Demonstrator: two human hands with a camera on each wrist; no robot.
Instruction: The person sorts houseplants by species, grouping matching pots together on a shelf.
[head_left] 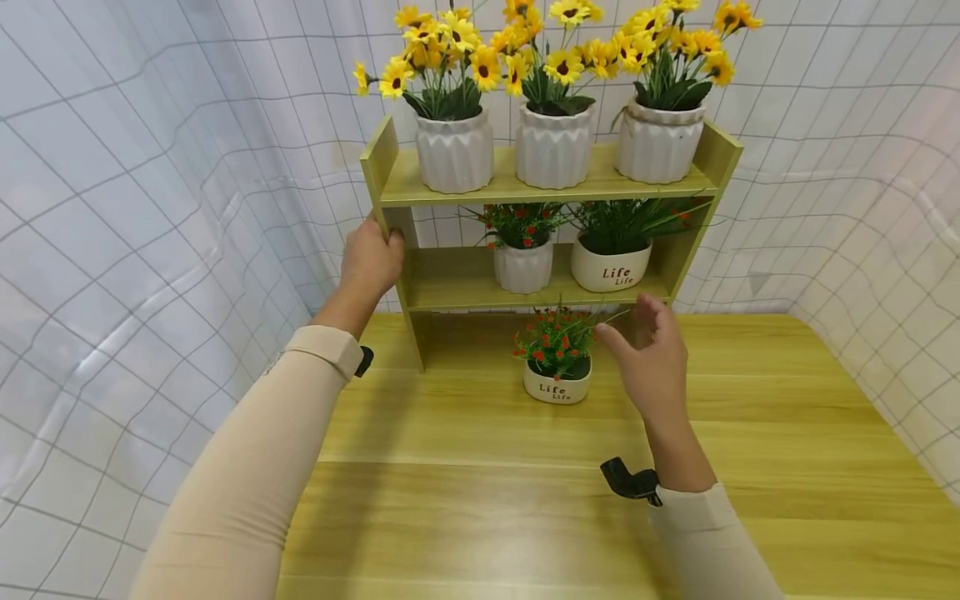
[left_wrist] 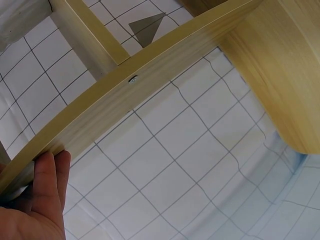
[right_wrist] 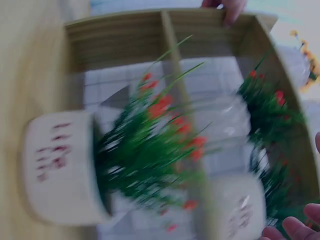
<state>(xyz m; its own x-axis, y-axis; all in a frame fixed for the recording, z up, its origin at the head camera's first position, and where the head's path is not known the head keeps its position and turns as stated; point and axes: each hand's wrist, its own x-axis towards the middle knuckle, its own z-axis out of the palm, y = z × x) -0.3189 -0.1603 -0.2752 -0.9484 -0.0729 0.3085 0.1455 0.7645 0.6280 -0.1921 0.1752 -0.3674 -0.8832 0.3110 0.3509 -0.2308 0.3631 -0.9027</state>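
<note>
My left hand (head_left: 372, 257) grips the left side panel of a wooden shelf (head_left: 480, 275); in the left wrist view its fingers (left_wrist: 47, 182) lie against the panel. My right hand (head_left: 654, 354) is beside the right part of the shelf, thumb and fingers apart with nothing between them. Just left of it, a white oval pot (head_left: 557, 389) marked "Life" holds grass and red flowers and stands on the table at the shelf's foot. Above, on the middle tier, are another oval "Life" pot (head_left: 611, 271) and a ribbed white pot (head_left: 522, 268). The right wrist view is blurred.
Three ribbed white pots with yellow flowers, a left one (head_left: 454, 154), a middle one (head_left: 553, 150) and a right one (head_left: 660, 146), line the top tier. The wooden table (head_left: 465, 517) extends forward. Gridded white cloth (head_left: 150, 208) hangs around the sides and back.
</note>
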